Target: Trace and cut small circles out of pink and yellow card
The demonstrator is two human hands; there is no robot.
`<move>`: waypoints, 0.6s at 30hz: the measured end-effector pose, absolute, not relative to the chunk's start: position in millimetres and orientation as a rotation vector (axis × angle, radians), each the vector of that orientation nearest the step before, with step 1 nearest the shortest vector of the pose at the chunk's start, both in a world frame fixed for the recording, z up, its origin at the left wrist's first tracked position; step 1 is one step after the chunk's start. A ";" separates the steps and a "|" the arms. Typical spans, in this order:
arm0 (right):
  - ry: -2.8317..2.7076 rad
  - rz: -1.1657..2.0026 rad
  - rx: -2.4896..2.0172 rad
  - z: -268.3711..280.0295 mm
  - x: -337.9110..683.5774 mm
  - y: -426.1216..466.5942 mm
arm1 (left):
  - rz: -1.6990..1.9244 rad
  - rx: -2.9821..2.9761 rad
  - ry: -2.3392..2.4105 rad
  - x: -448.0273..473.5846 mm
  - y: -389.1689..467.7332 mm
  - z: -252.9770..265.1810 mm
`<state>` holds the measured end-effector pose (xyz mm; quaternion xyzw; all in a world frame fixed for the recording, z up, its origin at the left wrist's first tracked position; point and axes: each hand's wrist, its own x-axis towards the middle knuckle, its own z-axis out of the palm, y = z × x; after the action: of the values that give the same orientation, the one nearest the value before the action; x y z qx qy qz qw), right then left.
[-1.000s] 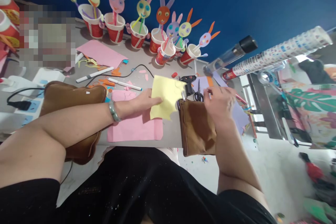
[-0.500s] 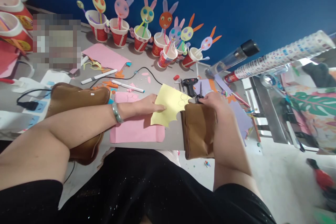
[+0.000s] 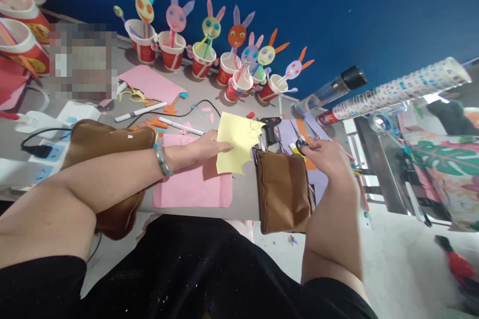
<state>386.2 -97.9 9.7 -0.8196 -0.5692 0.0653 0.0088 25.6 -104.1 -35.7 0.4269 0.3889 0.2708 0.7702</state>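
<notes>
My left hand (image 3: 209, 147) pinches the left edge of a yellow sheet of paper (image 3: 235, 144), which has curved bites cut from its lower right side and small circles drawn near its upper right. Beneath that hand lies a pink sheet (image 3: 192, 187) on the table. My right hand (image 3: 327, 157) has its fingers closed on the dark handles of a pair of scissors (image 3: 300, 144), blades pointing away from me over purple and orange paper. Between my arms, at the table's front edge, sits a brown pouch (image 3: 284, 192). A black glue gun (image 3: 271, 129) lies behind it.
Paper cups with rabbit faces (image 3: 204, 60) line the wall. A long stack of cups (image 3: 396, 92) and a clear tube (image 3: 329, 92) lean at right. Markers (image 3: 140, 111), paper scraps and a black cable lie mid-table. Left are a brown cushion-like case (image 3: 112, 144) and power strips (image 3: 52, 154).
My right hand has moved right with the scissors, away from the yellow paper and the pouch. The yellow paper has turned slightly in my left hand.
</notes>
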 end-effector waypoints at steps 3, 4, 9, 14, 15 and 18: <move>-1.602 0.368 -2.226 17.9 383.7 -112.1 | 0.645 0.931 0.831 23.9 -104.1 -33.9; -1.526 0.465 -2.066 18.7 380.8 -115.2 | 0.665 0.937 0.833 23.5 -103.9 -34.2; -1.207 0.937 -1.403 17.5 351.8 -117.9 | 0.721 0.946 0.780 21.0 -101.4 -33.9; -1.104 1.201 -1.290 9.5 318.3 -106.1 | 0.715 0.976 0.710 15.5 -98.7 -28.7; -1.114 1.232 -1.279 6.9 312.9 -102.9 | 0.721 1.004 0.716 14.7 -97.9 -28.1; -1.137 1.289 -1.299 -2.2 300.0 -93.8 | 0.781 1.164 0.811 14.0 -94.6 -26.6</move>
<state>300.0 -93.8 -2.2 -0.5310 -0.4646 0.5270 0.4737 14.0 -94.6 -26.6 0.5205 0.3627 0.3492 0.6896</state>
